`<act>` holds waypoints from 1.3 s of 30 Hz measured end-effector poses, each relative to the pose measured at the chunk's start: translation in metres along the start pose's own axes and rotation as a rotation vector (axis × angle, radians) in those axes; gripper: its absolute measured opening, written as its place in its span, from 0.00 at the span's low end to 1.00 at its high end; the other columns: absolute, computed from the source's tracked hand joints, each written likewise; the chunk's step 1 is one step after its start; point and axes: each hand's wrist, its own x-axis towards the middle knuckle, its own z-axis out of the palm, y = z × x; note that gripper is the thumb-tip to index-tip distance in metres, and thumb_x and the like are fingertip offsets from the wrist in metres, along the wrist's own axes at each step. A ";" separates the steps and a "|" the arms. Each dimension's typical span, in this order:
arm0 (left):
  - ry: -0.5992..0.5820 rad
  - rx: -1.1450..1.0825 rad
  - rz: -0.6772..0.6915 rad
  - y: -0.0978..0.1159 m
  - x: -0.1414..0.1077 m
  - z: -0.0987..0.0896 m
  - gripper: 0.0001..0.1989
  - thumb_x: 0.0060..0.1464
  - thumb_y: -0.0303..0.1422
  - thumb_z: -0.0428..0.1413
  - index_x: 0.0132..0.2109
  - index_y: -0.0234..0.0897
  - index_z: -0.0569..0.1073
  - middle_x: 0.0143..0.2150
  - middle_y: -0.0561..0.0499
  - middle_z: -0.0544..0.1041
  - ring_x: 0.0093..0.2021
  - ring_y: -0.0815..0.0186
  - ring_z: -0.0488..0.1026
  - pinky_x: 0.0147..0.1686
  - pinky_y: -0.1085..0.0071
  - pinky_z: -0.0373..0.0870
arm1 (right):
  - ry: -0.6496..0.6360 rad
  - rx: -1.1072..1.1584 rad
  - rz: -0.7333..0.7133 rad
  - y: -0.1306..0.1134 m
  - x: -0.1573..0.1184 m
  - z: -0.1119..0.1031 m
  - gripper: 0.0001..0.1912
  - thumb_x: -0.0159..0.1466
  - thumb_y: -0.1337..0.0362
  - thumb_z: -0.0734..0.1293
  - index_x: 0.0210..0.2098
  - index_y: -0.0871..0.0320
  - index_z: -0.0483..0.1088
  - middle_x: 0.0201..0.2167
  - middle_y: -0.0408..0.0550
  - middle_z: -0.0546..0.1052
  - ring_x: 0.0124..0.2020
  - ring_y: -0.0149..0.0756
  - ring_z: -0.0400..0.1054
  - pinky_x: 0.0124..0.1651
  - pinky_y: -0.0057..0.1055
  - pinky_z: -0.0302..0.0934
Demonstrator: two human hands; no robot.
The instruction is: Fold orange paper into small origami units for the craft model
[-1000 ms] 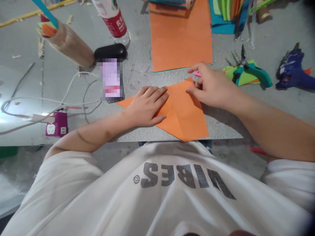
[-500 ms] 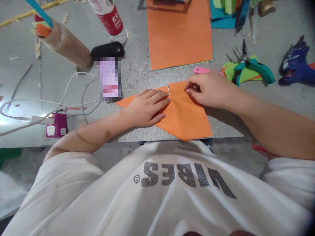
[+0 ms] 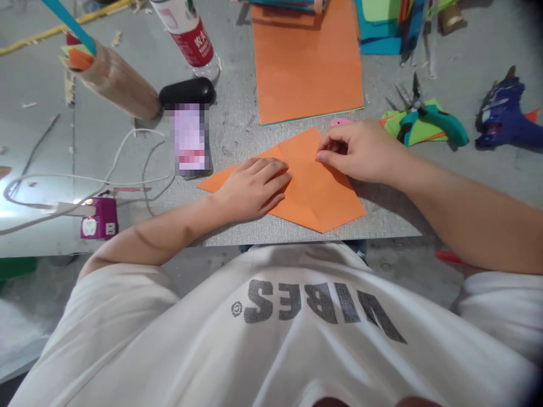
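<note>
A folded sheet of orange paper (image 3: pixel 316 192) lies at the front of the table, creased into a shape with pointed corners. My left hand (image 3: pixel 257 186) rests flat on its left part, fingers stretched and pressing down. At the upper right edge of the paper, my right hand (image 3: pixel 358 150) has thumb and forefinger closed in a pinch. The pink end of a tool (image 3: pixel 340 122) shows just beyond the right hand, mostly hidden by it.
Beyond lies a stack of orange paper (image 3: pixel 309 73). Pliers (image 3: pixel 428 116) on green scraps and a blue glue gun (image 3: pixel 504 116) lie right. A phone (image 3: pixel 189 138), a black case (image 3: pixel 188 92), a bottle (image 3: pixel 193 42), a wooden tube (image 3: pixel 121 85) and a purple charger (image 3: pixel 99 217) are left.
The right part of the orange paper has shifted, its upper corner now pointing away and the slit near the middle closed over. My right hand has moved slightly; the left stays flat.
</note>
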 end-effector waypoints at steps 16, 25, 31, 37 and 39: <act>0.041 -0.031 0.016 -0.005 -0.002 0.006 0.20 0.83 0.39 0.54 0.70 0.38 0.81 0.70 0.32 0.85 0.71 0.40 0.83 0.67 0.40 0.81 | -0.055 -0.045 0.090 -0.008 -0.004 0.000 0.13 0.75 0.50 0.77 0.39 0.51 0.85 0.42 0.54 0.90 0.48 0.57 0.84 0.57 0.54 0.71; 0.049 0.023 0.035 -0.006 -0.003 0.007 0.22 0.84 0.41 0.52 0.71 0.36 0.81 0.69 0.31 0.86 0.69 0.40 0.84 0.65 0.42 0.79 | -0.056 -0.058 0.106 -0.010 -0.001 -0.002 0.05 0.74 0.59 0.77 0.39 0.49 0.83 0.39 0.51 0.88 0.47 0.53 0.82 0.53 0.50 0.70; 0.044 0.017 -0.019 -0.010 -0.006 0.005 0.42 0.79 0.65 0.56 0.77 0.33 0.76 0.74 0.24 0.81 0.70 0.31 0.81 0.67 0.34 0.76 | -0.088 -0.098 0.091 -0.008 0.000 -0.010 0.08 0.71 0.56 0.78 0.47 0.50 0.86 0.38 0.51 0.86 0.42 0.52 0.80 0.47 0.48 0.69; 0.038 -0.019 0.119 -0.008 -0.004 0.005 0.24 0.85 0.49 0.55 0.72 0.38 0.80 0.71 0.31 0.84 0.71 0.39 0.83 0.66 0.40 0.79 | -0.102 -0.081 0.045 -0.001 0.000 -0.007 0.14 0.74 0.46 0.78 0.52 0.45 0.89 0.37 0.51 0.86 0.45 0.56 0.81 0.47 0.50 0.69; 0.035 -0.006 0.122 -0.006 -0.004 0.005 0.22 0.85 0.47 0.55 0.71 0.39 0.80 0.70 0.31 0.86 0.69 0.40 0.84 0.63 0.42 0.81 | -0.118 -0.082 0.042 -0.001 0.000 -0.007 0.14 0.75 0.46 0.78 0.51 0.45 0.90 0.38 0.51 0.87 0.45 0.56 0.81 0.49 0.50 0.69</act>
